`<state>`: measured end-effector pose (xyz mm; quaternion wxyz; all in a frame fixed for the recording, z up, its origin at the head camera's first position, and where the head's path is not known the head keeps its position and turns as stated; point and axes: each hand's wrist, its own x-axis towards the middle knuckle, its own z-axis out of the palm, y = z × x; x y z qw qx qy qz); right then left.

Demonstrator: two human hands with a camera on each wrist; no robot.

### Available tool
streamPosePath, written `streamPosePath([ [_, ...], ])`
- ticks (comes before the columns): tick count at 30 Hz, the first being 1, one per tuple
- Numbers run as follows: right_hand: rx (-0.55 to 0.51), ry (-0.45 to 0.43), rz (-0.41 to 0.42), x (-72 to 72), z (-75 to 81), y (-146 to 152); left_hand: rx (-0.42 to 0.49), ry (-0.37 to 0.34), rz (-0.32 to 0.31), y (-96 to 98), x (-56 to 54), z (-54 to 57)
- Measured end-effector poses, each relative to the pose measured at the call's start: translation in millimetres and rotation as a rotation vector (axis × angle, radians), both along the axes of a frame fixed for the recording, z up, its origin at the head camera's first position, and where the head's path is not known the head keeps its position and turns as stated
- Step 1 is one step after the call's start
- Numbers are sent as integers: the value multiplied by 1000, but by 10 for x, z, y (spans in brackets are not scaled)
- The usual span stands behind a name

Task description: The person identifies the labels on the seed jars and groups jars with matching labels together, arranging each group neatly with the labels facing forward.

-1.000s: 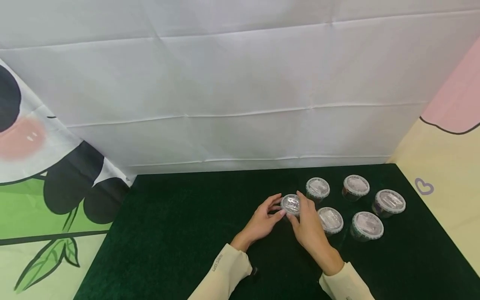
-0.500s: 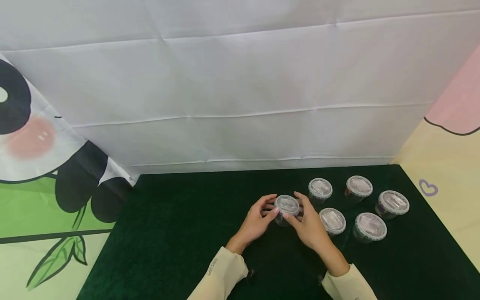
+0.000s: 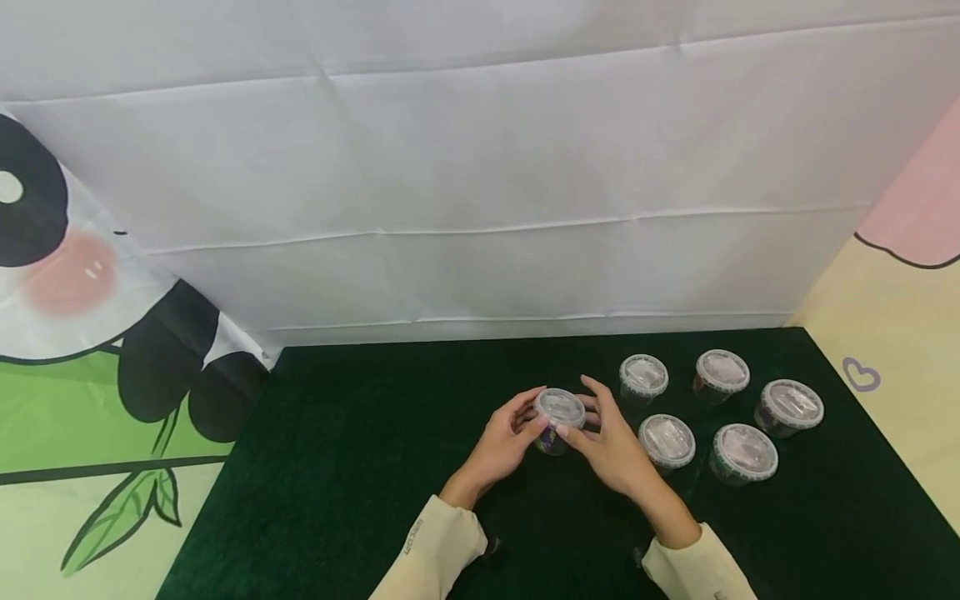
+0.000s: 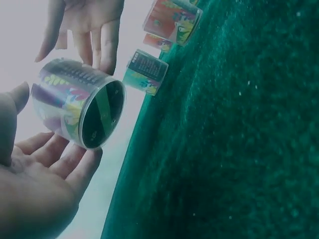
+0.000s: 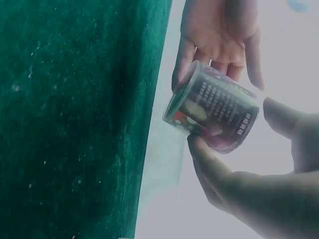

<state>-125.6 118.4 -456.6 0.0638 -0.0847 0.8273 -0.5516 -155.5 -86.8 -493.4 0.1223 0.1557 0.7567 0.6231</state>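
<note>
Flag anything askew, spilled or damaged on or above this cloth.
Nothing stands out: five tubs sit upright and lidded on the green cloth, and the lidded tub held between the left hand and right hand looks intact. No spill shows.

Under the fingers: table, dark green plush-looking cover, runs out to both sides. Beyond the fingers: white fabric backdrop, long horizontal fold creases plus fainter vertical ones. Well left of the fingers: printed side panel, black-and-white cartoon shape, pink blush patch, green band, leaf motif low down. Well right of them: cream side panel, pink area up top with dark wavy edge, small purple heart below. Light soft in head view; wrist views wash out near-white behind the fingers.
</note>
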Motion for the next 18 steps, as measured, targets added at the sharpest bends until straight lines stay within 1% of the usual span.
streamPosePath([
  [4,-20,-13,-19,-1,19,-51,20,-3,60,-10,21,4],
  [11,-27,-49,-48,-9,36,-139,103,-33,154,-9,79,31],
  [18,-77,-64,-58,-10,23,-194,131,-83,254,24,141,75],
])
